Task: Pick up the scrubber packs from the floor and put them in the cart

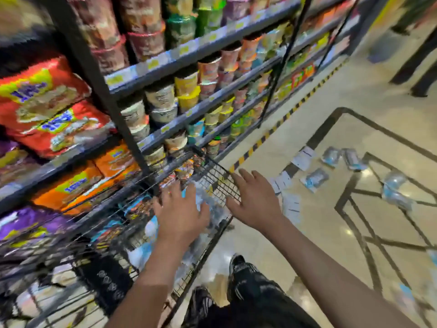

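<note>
Scrubber packs (208, 209) in cart (220, 178) half-hidden behind left hand (182, 214).

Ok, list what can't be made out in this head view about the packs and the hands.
- Packs inside the cart: motion blur and the left hand cover them, so no count.
- Labels on the floor packs: too small and blurred to read.
- Packs at the right edge: cut off by the frame.
- Right hand: fingers spread over the cart rim; contact with the wire is unclear.
</note>
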